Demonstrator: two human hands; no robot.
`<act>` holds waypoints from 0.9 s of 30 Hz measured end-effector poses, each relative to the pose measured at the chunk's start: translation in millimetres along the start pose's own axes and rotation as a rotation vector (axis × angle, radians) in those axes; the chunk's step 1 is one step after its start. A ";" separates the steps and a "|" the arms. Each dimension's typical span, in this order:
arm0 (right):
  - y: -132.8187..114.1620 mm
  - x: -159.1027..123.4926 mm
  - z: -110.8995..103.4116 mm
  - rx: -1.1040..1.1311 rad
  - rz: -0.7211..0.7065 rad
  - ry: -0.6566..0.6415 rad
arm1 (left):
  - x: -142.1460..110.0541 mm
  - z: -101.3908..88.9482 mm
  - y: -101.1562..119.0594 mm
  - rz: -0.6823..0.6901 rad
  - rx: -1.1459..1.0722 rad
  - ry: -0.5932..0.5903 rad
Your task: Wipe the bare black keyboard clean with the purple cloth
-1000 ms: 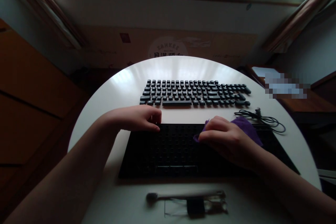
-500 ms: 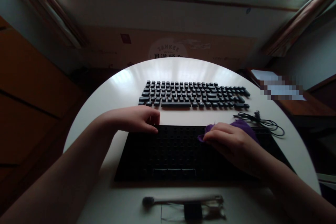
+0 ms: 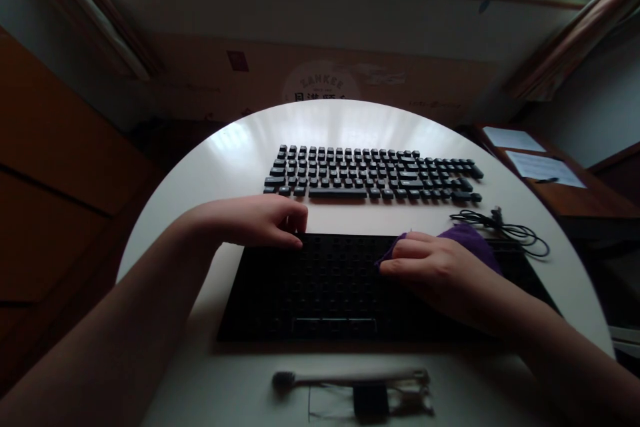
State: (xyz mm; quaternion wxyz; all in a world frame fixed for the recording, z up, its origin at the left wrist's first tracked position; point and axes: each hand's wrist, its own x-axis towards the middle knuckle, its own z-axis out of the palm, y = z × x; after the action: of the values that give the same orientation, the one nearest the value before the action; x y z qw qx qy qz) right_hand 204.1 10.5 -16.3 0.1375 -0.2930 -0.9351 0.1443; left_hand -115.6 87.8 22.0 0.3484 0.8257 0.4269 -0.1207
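Observation:
A black keyboard (image 3: pixel 300 293) with its keycaps off lies flat on the white round table (image 3: pixel 220 367). My left hand (image 3: pixel 257 221) holds its far edge toward the left, thumb on top and the other fingers curled behind. Bunched in my right hand (image 3: pixel 435 263) is a purple cloth (image 3: pixel 473 245), pressed against the keyboard's upper right part. That hand and forearm hide much of the keyboard's right side. Beyond the keyboard, the removed black keycaps (image 3: pixel 337 193) stand in rows in keyboard layout.
A coiled black cable (image 3: pixel 515 233) lies at the keyboard's far right corner. Near the front of the table are a dark-headed brush (image 3: pixel 340 377) and a wire tool with a black block (image 3: pixel 371 400), both blurred. Papers (image 3: pixel 545 168) and a pen (image 3: pixel 547 180) rest on a brown surface at right.
My right hand has shifted slightly with the cloth on the keyboard, and less cloth shows at its fingertips. My left hand keeps its place. The camera view has tilted down a little.

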 end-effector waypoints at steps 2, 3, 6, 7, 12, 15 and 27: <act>3.1 1.4 -0.8 -0.008 -0.024 -0.009 | -0.2 -0.2 0.8 -0.005 -0.007 -0.003; 4.5 1.8 -1.1 -0.009 -0.032 -0.015 | -0.3 -0.2 1.1 -0.006 -0.010 -0.005; 7.5 2.5 -1.4 0.012 -0.053 -0.037 | -0.2 0.1 0.5 0.003 -0.017 -0.005; 7.9 2.5 -1.3 0.019 -0.060 -0.039 | 0.0 0.2 0.0 0.007 -0.019 -0.005; 7.2 -0.5 1.8 0.036 -0.054 0.022 | 1.3 1.3 -3.0 0.021 -0.036 -0.001; 5.9 -4.0 5.6 0.070 -0.033 0.083 | 1.2 1.5 -3.4 0.022 -0.039 0.006; 2.0 -0.2 -2.4 0.017 -0.006 -0.006 | 1.4 3.5 -7.2 0.022 -0.032 0.021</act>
State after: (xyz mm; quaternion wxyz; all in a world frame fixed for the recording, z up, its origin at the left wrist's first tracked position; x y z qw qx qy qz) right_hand 206.1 12.4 -14.9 0.1377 -0.2885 -0.9351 0.1528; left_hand -120.1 89.1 15.3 0.3584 0.8259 0.4234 -0.1012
